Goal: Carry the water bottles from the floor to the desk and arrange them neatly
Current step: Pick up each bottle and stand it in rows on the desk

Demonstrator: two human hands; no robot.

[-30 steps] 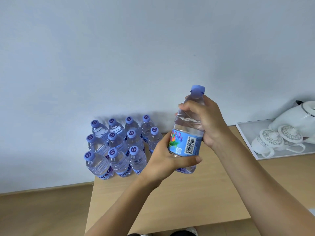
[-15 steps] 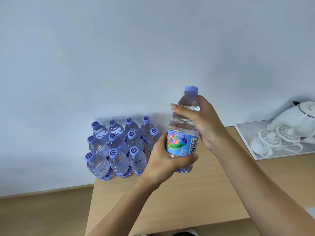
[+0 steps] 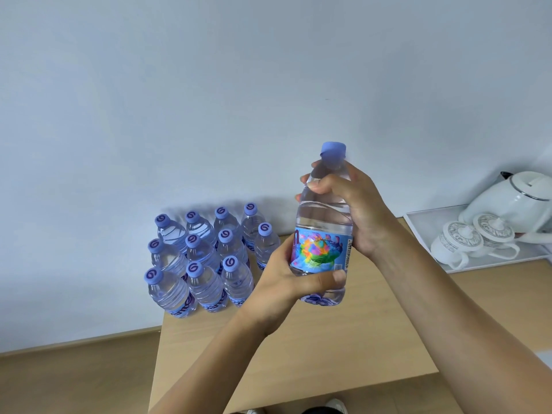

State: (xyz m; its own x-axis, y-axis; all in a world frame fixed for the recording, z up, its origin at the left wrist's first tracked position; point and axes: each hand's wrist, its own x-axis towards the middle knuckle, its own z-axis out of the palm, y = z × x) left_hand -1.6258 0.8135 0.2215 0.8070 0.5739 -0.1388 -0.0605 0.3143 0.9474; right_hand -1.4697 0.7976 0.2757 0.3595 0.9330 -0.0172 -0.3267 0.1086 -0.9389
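A clear water bottle (image 3: 324, 216) with a blue cap and a colourful label is held upright above the wooden desk (image 3: 343, 348). My left hand (image 3: 286, 282) grips its lower part, thumb across the front below the label. My right hand (image 3: 355, 204) grips its upper part just under the cap. Several more bottles (image 3: 206, 261) with blue caps stand in tidy rows at the desk's back left corner, against the wall.
A white tray (image 3: 424, 231) at the desk's back right holds two white lidded cups (image 3: 460, 240) and a white kettle (image 3: 519, 201). The desk's left edge drops to a wooden floor (image 3: 74, 380). A shoe tip (image 3: 336, 406) shows at the bottom.
The bottle has turned in my hands: the barcode side has swung away and the colourful picture now faces me. It has also shifted slightly left, toward the rows.
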